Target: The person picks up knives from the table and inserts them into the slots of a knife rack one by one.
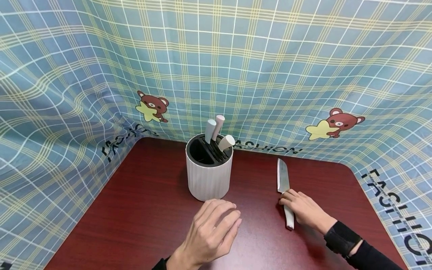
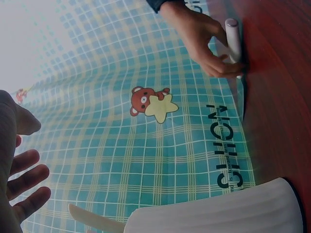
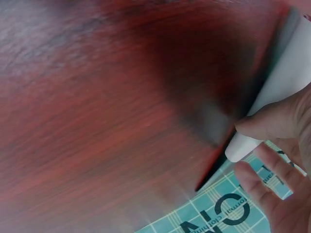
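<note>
The knife (image 1: 285, 191) lies flat on the red-brown table (image 1: 152, 210), directly under the right hand (image 1: 303, 210). Its long axis runs away from the person: the pale handle end is close to the wrist, and the blade points forward, beyond the fingertips, toward the checked cloth (image 1: 236, 56) at the back. The right hand has its fingers curled around the handle near the place where the blade starts. In the right wrist view the thumb and fingers (image 3: 272, 126) pinch the white handle, and the knife seems to touch the table, not lifted, though the picture is blurred.

The left hand (image 1: 214, 230) is well apart from the knife, which lies to its right side. This hand holds nothing; its fingers are loosely bent and a little spread, resting on or just above the table. I cannot tell if they touch. So the right hand is the nearer one to the knife.

Just in front of the left hand, and to the front-left of the right hand, stands a white ribbed knife holder (image 1: 209, 176), upright. Its dark insert has narrow slots on the right part and one wide opening on the left part. Three pale handles (image 1: 216, 131) stick out of the slots, leaning a little. The wide opening looks to have nothing in it.
</note>
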`<act>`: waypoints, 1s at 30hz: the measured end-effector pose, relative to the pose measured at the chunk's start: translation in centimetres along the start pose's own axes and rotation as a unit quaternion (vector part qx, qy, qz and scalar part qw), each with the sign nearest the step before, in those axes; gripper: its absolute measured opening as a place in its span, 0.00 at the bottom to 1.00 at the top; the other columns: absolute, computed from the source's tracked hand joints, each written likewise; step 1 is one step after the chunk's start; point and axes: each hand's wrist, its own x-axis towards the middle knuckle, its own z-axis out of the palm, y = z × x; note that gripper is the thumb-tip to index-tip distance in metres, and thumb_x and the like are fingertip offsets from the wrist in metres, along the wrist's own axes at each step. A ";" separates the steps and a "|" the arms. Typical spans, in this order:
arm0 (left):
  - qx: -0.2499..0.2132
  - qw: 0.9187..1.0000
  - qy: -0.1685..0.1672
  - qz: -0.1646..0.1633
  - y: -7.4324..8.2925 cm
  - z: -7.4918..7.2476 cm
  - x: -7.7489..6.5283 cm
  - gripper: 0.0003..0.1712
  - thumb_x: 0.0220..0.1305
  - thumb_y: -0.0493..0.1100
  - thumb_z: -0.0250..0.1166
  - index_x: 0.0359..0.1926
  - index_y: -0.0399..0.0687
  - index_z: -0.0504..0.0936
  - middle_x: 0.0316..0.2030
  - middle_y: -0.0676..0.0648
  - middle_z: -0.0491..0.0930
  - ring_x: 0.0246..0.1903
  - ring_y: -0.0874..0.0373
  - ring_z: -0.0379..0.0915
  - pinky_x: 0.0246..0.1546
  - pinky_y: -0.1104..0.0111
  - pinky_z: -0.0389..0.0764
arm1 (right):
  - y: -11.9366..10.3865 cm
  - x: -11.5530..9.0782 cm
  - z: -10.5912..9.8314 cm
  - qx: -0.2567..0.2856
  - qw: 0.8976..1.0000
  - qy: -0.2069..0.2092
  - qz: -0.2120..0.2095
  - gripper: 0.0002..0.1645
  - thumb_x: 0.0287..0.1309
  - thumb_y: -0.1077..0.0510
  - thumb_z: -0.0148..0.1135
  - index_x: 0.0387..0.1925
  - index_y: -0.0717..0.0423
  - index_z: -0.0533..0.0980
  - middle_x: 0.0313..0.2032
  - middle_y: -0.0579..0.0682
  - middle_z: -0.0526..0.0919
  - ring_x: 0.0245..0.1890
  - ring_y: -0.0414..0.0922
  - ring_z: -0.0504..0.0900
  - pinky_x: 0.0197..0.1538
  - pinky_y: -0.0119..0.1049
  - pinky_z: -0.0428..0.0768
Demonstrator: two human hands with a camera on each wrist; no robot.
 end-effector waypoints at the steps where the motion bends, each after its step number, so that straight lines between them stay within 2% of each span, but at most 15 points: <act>1: 0.000 1.000 0.000 0.000 0.0 0.0 0.0 0.07 0.67 0.37 0.60 0.34 0.41 0.84 0.35 0.44 0.84 0.36 0.53 0.81 0.39 0.66 0.81 | 0.0 0.0 0.0 -0.007 1.000 -0.001 -0.005 0.31 0.28 0.73 0.73 0.41 0.49 0.81 0.43 0.47 0.82 0.46 0.46 0.80 0.39 0.43 0.80; 7: 0.001 1.000 0.000 0.000 -0.1 0.0 0.0 0.07 0.67 0.37 0.60 0.34 0.41 0.84 0.35 0.44 0.84 0.36 0.53 0.81 0.39 0.66 0.81 | 0.1 -0.3 0.3 -0.044 0.998 0.008 -0.038 0.33 0.24 0.72 0.74 0.40 0.50 0.78 0.42 0.48 0.82 0.45 0.46 0.79 0.36 0.42 0.75; 10: 0.003 1.000 0.000 0.001 -0.1 0.0 -0.1 0.08 0.67 0.37 0.59 0.34 0.41 0.84 0.35 0.44 0.84 0.35 0.53 0.81 0.39 0.66 0.81 | -0.1 -0.6 0.4 -0.065 0.996 0.018 -0.059 0.24 0.36 0.68 0.70 0.40 0.49 0.77 0.41 0.47 0.82 0.44 0.45 0.79 0.35 0.40 0.75; 12: 0.004 1.000 -0.001 0.001 0.0 0.0 -0.2 0.08 0.67 0.37 0.59 0.34 0.41 0.84 0.34 0.44 0.84 0.35 0.53 0.81 0.39 0.66 0.81 | -0.2 -0.7 0.5 -0.076 0.994 0.024 -0.075 0.16 0.46 0.64 0.63 0.40 0.50 0.76 0.41 0.47 0.83 0.44 0.45 0.80 0.36 0.40 0.76; 14: 0.005 1.000 -0.001 0.001 0.0 0.0 -0.2 0.08 0.67 0.37 0.59 0.34 0.41 0.84 0.34 0.44 0.84 0.35 0.53 0.81 0.39 0.66 0.81 | -0.4 -0.8 0.5 -0.086 0.992 0.027 -0.085 0.13 0.52 0.63 0.54 0.41 0.50 0.77 0.42 0.48 0.84 0.45 0.45 0.81 0.38 0.40 0.78; 17: 0.007 1.000 -0.001 0.001 0.0 0.0 -0.3 0.08 0.67 0.37 0.59 0.34 0.40 0.84 0.34 0.44 0.84 0.35 0.53 0.81 0.39 0.66 0.81 | -0.4 -1.0 0.5 -0.088 0.991 0.025 -0.097 0.16 0.60 0.64 0.45 0.43 0.51 0.77 0.44 0.50 0.85 0.47 0.47 0.83 0.42 0.41 0.82; 20: 0.008 1.000 -0.001 0.001 -0.1 -0.1 -0.3 0.08 0.67 0.37 0.60 0.34 0.41 0.84 0.34 0.44 0.84 0.35 0.53 0.81 0.39 0.66 0.81 | -0.3 -1.0 0.4 -0.096 0.990 0.020 -0.102 0.25 0.73 0.66 0.31 0.45 0.52 0.78 0.46 0.51 0.86 0.49 0.48 0.84 0.46 0.43 0.84; 21: 0.008 1.000 0.000 0.001 -0.1 -0.1 -0.3 0.08 0.67 0.37 0.60 0.34 0.41 0.84 0.34 0.44 0.84 0.35 0.52 0.81 0.39 0.66 0.81 | -0.2 -1.1 0.4 -0.099 0.989 0.019 -0.103 0.25 0.73 0.66 0.31 0.46 0.52 0.78 0.47 0.52 0.86 0.49 0.49 0.84 0.47 0.43 0.85; 23: 0.009 1.000 0.000 0.000 -0.2 -0.1 -0.3 0.08 0.67 0.37 0.60 0.34 0.41 0.84 0.34 0.44 0.84 0.36 0.52 0.81 0.39 0.65 0.81 | -0.2 -1.1 0.4 -0.106 0.988 0.018 -0.107 0.23 0.72 0.67 0.34 0.48 0.53 0.78 0.48 0.52 0.86 0.50 0.50 0.85 0.48 0.44 0.86; 25: 0.010 1.000 0.000 -0.001 -0.2 -0.1 -0.4 0.07 0.66 0.38 0.60 0.34 0.41 0.84 0.35 0.44 0.84 0.36 0.52 0.81 0.39 0.65 0.81 | -0.1 -1.1 0.4 -0.110 0.988 0.018 -0.110 0.18 0.63 0.67 0.46 0.48 0.53 0.78 0.48 0.53 0.86 0.51 0.50 0.85 0.48 0.44 0.86; 27: 0.010 1.000 -0.001 -0.003 -0.2 -0.1 -0.6 0.07 0.66 0.38 0.61 0.34 0.41 0.84 0.35 0.44 0.84 0.36 0.52 0.81 0.40 0.65 0.81 | -0.1 -1.2 0.4 -0.112 0.987 0.018 -0.115 0.20 0.53 0.65 0.55 0.48 0.54 0.78 0.49 0.53 0.86 0.52 0.50 0.85 0.49 0.43 0.86; 30: 0.008 1.000 -0.003 -0.005 -0.2 -0.2 -0.8 0.06 0.66 0.37 0.61 0.35 0.41 0.84 0.35 0.44 0.84 0.36 0.52 0.81 0.40 0.65 0.81 | -0.1 -1.3 0.4 -0.108 0.986 0.019 -0.122 0.23 0.49 0.65 0.58 0.50 0.55 0.78 0.50 0.54 0.86 0.53 0.51 0.85 0.49 0.44 0.86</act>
